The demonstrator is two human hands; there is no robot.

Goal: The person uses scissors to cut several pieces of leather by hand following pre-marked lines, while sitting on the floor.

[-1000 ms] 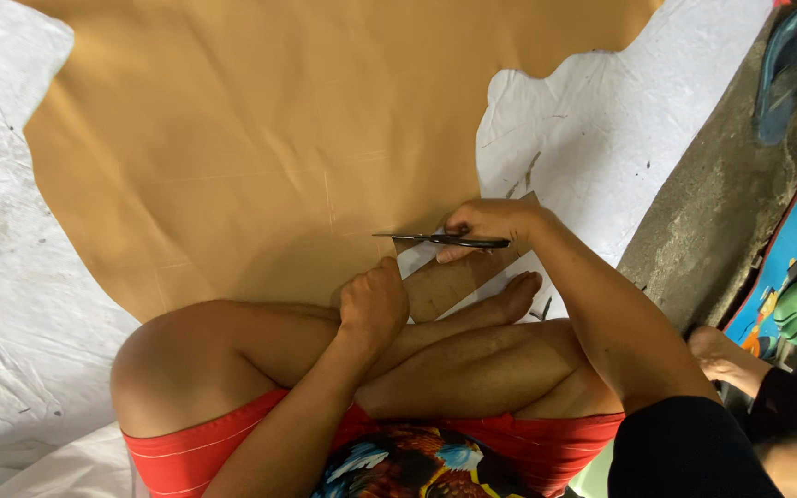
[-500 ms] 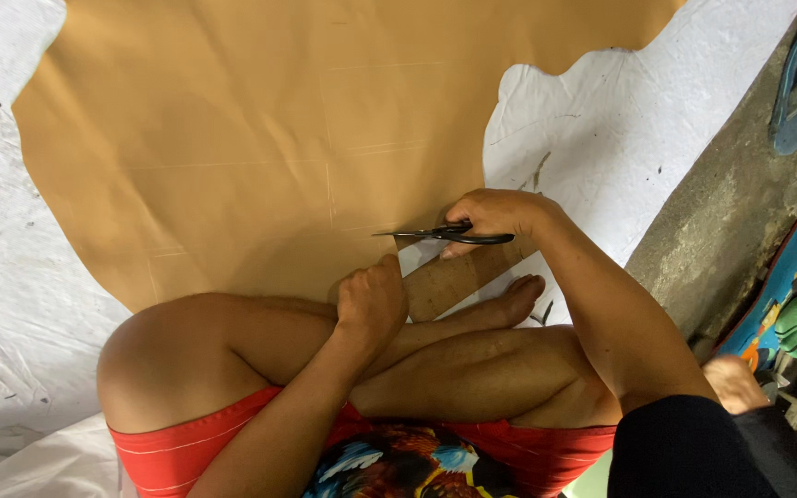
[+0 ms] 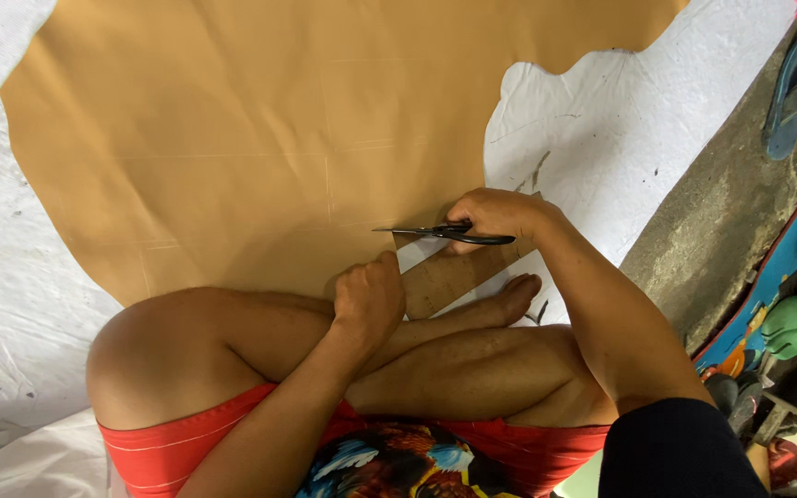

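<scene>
1. We grip the black scissors [image 3: 445, 232] in our right hand [image 3: 495, 214], fingers clenched through the handles, blades pointing left into the tan leather sheet [image 3: 260, 138].
2. Our left hand [image 3: 368, 297] presses the cut strip [image 3: 458, 277] at the sheet's near edge, fingers curled onto it.
3. Since a second ago the blades have barely crept left; the cut looks slow and ongoing.
4. The sheet lies on the white floor cover [image 3: 620, 129].

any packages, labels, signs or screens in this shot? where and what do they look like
None that can be told.
Nearest candidate: a flat blue board with an orange edge, leaning at the right edge by the concrete; too cut off to tell whether it is a sign.
</scene>
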